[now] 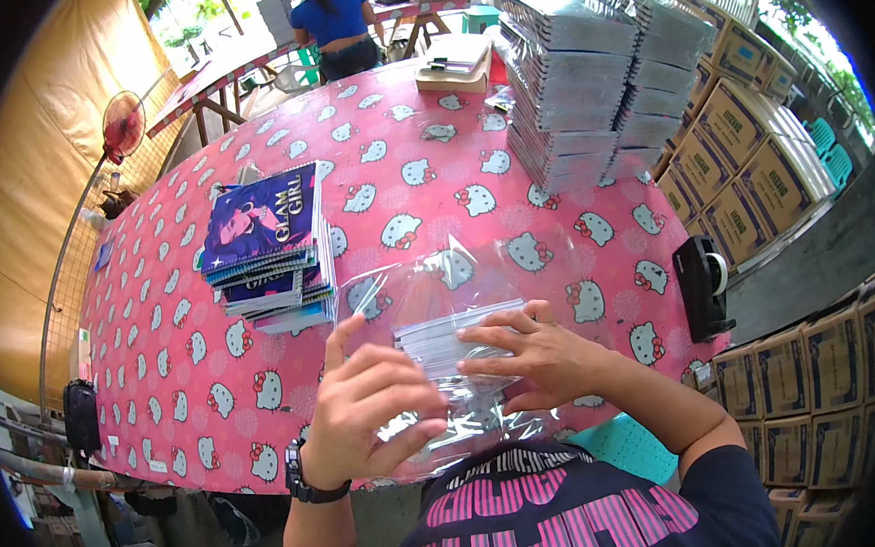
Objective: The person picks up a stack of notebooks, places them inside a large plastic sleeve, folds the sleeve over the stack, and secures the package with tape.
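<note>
Handling clear plastic [477,396]
I am viewing the right hand [541,360] resting spread on a white stack [432,348]; the left hand [371,413] is showing parted fingers, contact unclear.

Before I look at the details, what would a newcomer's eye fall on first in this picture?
Probably the bright pink tablecloth with white cat faces, spread across the middle of the view. Next, the tall stacks of plastic-wrapped spiral notebooks at upper right and the shorter notebook stack with a purple cover left of centre. Near the front edge, the right grip touches shiny clear plastic.
</note>
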### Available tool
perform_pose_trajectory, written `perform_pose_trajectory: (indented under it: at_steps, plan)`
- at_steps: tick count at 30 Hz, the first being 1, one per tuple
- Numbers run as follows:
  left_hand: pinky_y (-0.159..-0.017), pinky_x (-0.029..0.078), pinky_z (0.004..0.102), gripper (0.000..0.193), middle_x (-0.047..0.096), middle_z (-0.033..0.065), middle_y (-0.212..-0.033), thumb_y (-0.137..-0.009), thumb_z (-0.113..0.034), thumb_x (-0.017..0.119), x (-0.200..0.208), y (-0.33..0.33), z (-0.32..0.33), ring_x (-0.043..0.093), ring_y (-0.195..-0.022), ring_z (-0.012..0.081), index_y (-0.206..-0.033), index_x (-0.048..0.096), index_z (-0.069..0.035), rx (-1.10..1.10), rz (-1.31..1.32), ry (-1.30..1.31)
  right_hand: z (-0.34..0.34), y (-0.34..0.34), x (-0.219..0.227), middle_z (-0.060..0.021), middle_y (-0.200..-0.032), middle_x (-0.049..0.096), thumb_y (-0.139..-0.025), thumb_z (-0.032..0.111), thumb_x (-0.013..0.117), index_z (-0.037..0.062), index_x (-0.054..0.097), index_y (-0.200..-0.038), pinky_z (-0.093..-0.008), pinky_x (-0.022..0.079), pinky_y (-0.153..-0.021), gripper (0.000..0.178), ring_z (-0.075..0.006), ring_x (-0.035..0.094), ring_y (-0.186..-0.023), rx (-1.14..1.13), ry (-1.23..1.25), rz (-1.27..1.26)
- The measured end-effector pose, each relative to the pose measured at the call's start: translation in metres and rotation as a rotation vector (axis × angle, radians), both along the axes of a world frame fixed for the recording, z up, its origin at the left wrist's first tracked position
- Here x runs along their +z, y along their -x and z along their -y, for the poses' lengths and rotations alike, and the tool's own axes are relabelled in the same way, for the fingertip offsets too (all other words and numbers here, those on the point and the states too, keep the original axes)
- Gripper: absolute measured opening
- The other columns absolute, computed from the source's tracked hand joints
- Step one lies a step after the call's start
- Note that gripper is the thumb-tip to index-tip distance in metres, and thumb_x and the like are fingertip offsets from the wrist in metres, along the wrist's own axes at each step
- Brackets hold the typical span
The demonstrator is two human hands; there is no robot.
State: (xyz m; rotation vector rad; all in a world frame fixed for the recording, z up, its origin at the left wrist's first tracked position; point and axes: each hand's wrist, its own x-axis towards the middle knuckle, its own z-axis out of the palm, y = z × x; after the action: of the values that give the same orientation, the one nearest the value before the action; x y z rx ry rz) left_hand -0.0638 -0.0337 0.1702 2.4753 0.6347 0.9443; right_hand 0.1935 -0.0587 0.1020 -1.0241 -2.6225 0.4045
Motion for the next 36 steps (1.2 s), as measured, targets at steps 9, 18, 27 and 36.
perform_pose_trajectory:
  at_steps: [9, 18, 27, 36]
  plan:
    - [-0.084, 0.046, 0.0404, 0.017, 0.062, 0.0023, -0.079, -0.081, -0.023, 0.069, -0.027, 0.009, -0.009, 0.06, -0.08, 0.0211, -0.093, 0.064, -0.012, 0.183, 0.424, -0.094, -0.009, -0.011, -0.001, -0.0083, -0.145, 0.036, -0.06, 0.025, 0.079, 0.0226, 0.045, -0.134, -0.0477, 0.028, -0.101, 0.082, -0.0285, 0.034, -0.133, 0.065, 0.042, -0.01]
    - [-0.111, 0.012, 0.0461, 0.078, 0.042, 0.0125, -0.142, -0.082, -0.065, 0.048, -0.104, 0.012, -0.005, 0.034, -0.135, 0.0286, -0.135, 0.046, -0.008, 0.048, -0.257, 0.033, -0.014, -0.007, 0.007, -0.007, -0.153, 0.02, -0.058, 0.023, 0.079, 0.0349, 0.037, -0.14, -0.0537, 0.013, -0.112, 0.093, -0.0289, 0.016, -0.142, 0.075, 0.114, 0.186]
    - [-0.112, 0.01, 0.0517, 0.083, 0.039, 0.009, -0.144, -0.075, -0.063, 0.061, -0.091, 0.011, -0.013, 0.025, -0.138, 0.0307, -0.135, 0.046, -0.008, -0.02, -0.356, 0.088, -0.018, 0.003, 0.016, -0.0138, -0.152, 0.018, -0.054, 0.027, 0.082, 0.0324, 0.044, -0.136, -0.0558, 0.013, -0.112, 0.091, -0.0339, 0.013, -0.142, 0.11, 0.124, 0.251]
    - [-0.109, 0.009, 0.061, 0.078, 0.037, 0.0038, -0.146, -0.067, -0.062, 0.068, -0.083, 0.0, -0.02, 0.024, -0.139, 0.0302, -0.129, 0.054, -0.016, -0.062, -0.448, 0.054, -0.03, 0.003, 0.016, -0.0201, -0.153, 0.009, -0.059, 0.038, 0.081, 0.0278, 0.056, -0.127, -0.0576, 0.011, -0.11, 0.073, -0.0387, 0.002, -0.142, 0.168, 0.194, 0.075]
